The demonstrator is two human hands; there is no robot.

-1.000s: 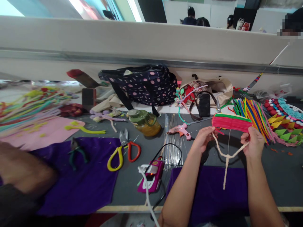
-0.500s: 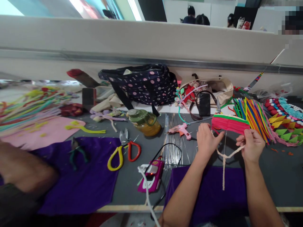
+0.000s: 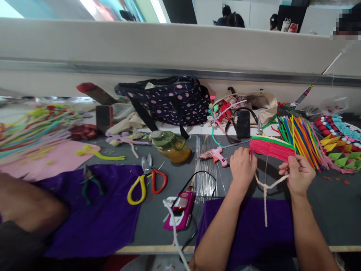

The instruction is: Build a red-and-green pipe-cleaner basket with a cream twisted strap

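Between my hands is a flat pink craft piece [image 3: 272, 149] with a green and white band along its upper edge, like a watermelon slice. My left hand [image 3: 244, 165] is closed on its left end. My right hand [image 3: 299, 171] pinches the lower right corner. Below it hangs a cream fuzzy stem [image 3: 265, 205], Y-shaped, its two arms running up to my hands. A thin thread or wire runs down from the piece to the fork. Beneath my forearms lies a purple cloth [image 3: 262, 218].
To the left are a pink glue gun [image 3: 216, 155], clear sticks [image 3: 207, 180], a magenta power unit [image 3: 182, 210], scissors [image 3: 147, 175], pliers [image 3: 91, 180] and a jar [image 3: 172, 146]. Colourful stems [image 3: 300, 141] lie right. Another person's arm [image 3: 28, 203] rests at far left.
My left hand has shifted slightly left, its thumb drawn in against the end of the pink piece. The piece has moved a little left; my right hand keeps its hold.
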